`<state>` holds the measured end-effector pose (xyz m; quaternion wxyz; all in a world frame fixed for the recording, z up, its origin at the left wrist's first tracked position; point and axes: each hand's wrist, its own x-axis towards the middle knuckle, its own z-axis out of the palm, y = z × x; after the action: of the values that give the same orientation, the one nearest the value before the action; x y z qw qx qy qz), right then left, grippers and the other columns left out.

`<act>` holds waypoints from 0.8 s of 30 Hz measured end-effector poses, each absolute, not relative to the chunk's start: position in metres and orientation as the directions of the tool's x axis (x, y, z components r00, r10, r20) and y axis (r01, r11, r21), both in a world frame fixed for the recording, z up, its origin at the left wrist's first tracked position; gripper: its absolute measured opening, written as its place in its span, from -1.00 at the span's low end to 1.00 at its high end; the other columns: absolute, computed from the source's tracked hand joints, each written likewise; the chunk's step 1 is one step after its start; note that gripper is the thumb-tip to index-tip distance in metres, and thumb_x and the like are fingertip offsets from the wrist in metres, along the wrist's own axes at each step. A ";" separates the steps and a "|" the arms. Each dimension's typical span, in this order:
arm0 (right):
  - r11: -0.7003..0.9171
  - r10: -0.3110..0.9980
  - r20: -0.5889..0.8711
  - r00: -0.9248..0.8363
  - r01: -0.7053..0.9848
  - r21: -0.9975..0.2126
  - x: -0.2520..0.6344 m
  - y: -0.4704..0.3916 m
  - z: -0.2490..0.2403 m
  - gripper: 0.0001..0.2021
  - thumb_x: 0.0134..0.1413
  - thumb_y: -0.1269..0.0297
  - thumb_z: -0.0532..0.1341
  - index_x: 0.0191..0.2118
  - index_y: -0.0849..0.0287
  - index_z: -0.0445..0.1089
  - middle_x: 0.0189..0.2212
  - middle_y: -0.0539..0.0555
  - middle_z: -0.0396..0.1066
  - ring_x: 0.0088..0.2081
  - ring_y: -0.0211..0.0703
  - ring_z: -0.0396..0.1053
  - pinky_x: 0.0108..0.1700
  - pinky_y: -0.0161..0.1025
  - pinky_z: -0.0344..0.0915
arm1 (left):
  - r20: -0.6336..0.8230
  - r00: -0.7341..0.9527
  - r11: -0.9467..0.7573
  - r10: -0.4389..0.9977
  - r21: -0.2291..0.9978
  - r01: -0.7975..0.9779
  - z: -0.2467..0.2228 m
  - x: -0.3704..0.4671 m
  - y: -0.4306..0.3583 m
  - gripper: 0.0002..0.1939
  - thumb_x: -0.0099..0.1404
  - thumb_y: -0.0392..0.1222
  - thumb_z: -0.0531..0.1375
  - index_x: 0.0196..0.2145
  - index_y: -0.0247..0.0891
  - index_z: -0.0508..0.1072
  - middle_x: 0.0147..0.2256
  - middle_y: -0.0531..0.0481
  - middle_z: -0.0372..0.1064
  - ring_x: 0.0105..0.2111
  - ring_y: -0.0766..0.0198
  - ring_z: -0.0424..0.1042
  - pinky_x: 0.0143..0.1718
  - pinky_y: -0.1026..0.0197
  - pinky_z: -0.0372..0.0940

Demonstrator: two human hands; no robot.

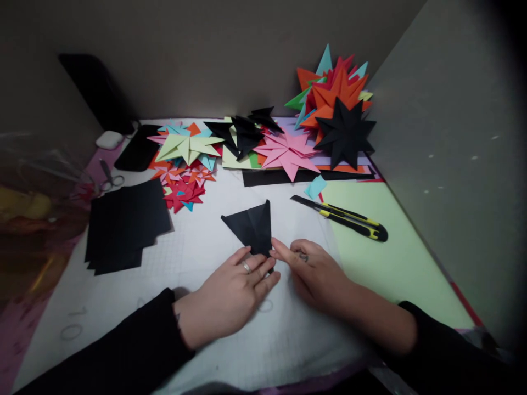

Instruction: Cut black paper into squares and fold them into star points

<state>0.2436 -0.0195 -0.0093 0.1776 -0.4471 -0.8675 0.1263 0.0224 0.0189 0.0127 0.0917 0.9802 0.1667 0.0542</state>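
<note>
Black sleeves (pixel 123 340) nearest the camera, one reaching in from each lower corner, both angled toward the middle of the table (pixel 197 247), where faint grid lines show on white.

Pale green sheet (pixel 395 258) covers the right side. Piled paper stars (pixel 340 90) crowd the back right corner, probably set there to leave working room in front. Stack of black sheets (pixel 127 219) at left, edges uneven; spot looks chosen for easy reach without crowding the middle.

Left hand (pixel 230 291) palm down, fingers laid over the near end of the folded black paper, apparently to steady it. Thumb hidden; cannot tell whether this grip is clamped. Right hand (pixel 321 274) comes in from the side, fingertips at the paper's right edge, just beside the left fingers, as if to control that edge. Cannot tell whether its grip is together on the paper or only touching.

Utility knife (pixel 354 219) lies aside, handle on green, blade end over white, pointing away to the left.

Folded black paper (pixel 253 225) flat at table centre, broad end away from the body, narrow end under the fingers.

Small scissors (pixel 109 175) beyond the stack; blue scrap (pixel 315 187) near the blade.
</note>
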 end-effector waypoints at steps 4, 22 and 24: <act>0.589 0.808 0.228 -0.543 0.726 -0.356 0.241 -0.018 -0.011 -0.21 -0.02 0.58 -0.03 0.34 0.20 -0.35 -0.19 0.17 0.42 -0.20 -0.02 0.24 -0.16 -0.06 0.23 | 0.058 0.935 -0.921 0.350 0.202 0.333 0.017 0.025 0.018 -0.56 0.36 -0.29 -0.05 0.16 -0.46 0.15 0.05 -0.26 0.32 0.04 0.10 0.25 0.10 -0.01 0.06; 0.448 0.893 0.302 -0.335 0.741 -0.501 0.243 -0.007 -0.013 -0.36 -0.10 0.59 0.04 0.19 0.16 0.13 0.14 0.17 0.25 -0.03 0.00 0.19 -0.04 0.00 0.24 | 0.349 0.884 -0.939 0.312 0.257 0.229 0.023 0.007 0.018 -0.69 0.33 -0.38 -0.03 -0.03 -0.38 0.38 -0.15 -0.10 0.49 -0.05 0.14 0.36 -0.04 0.05 0.23; 0.484 0.868 0.359 -0.344 0.751 -0.450 0.247 -0.007 -0.014 -0.49 -0.11 0.59 0.05 0.01 0.13 0.33 0.17 0.15 0.21 -0.03 0.03 0.18 -0.05 0.03 0.24 | 0.354 0.859 -0.928 0.369 0.191 0.320 0.019 0.003 0.025 -0.67 0.34 -0.39 -0.04 -0.01 -0.38 0.38 -0.06 -0.14 0.45 -0.01 0.09 0.34 -0.06 0.02 0.26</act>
<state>0.2473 -0.0074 -0.0141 0.2835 -0.4974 -0.8134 0.1031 0.0033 0.0255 0.0186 0.0628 0.9622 0.1789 0.1957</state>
